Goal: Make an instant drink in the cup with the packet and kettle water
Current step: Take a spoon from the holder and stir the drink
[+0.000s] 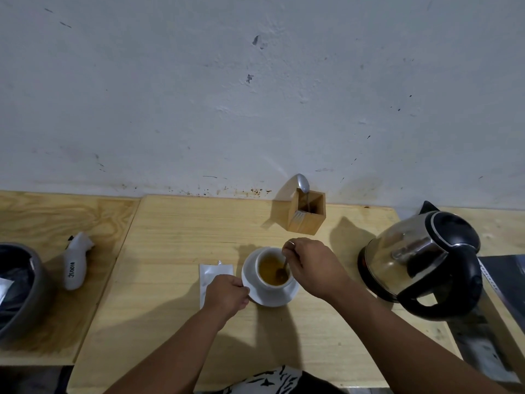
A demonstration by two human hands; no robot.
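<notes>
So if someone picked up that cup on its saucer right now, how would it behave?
The cup looks like white ceramic, so probably rigid and breakable. It holds brownish liquid near the rim, so tilting would likely spill. It sits loose on the saucer, so it may slide; the left hand steadies the saucer's edge.

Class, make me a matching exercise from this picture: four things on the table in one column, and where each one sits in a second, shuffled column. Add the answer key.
Things
1. teaspoon
2. kettle
3. empty packet
4. cup

Places
A. lying flat, partly under the left hand
B. standing on the white saucer
C. on its base at the right of the table
D. held by the right hand, bowl dipped in the drink

Pairs: 1-D, 2-C, 3-A, 4-B
</notes>
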